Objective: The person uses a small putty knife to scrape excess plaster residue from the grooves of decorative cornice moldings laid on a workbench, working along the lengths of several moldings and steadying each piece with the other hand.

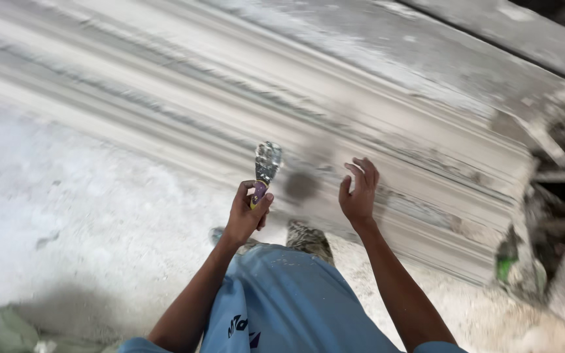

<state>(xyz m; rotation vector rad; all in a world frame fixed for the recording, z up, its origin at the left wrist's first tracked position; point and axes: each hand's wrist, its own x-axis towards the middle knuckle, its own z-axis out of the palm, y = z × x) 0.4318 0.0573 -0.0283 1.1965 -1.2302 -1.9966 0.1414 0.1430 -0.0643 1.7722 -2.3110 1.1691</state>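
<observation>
Left hand point(246, 216) fist-grips putty knife point(264, 171), blade up, near moulded plaster cornice point(335, 124). Right hand point(359, 191) spread, empty, just beside cornice edge; dusty floor point(80, 216) leftward.

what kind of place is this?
Likely a plaster moulding workshop or building site. Long white ribbed cornice mouldings lie stacked on a dusty, plaster-covered floor, and the left hand holds a plaster-caked putty knife. The right hand is open.
</observation>
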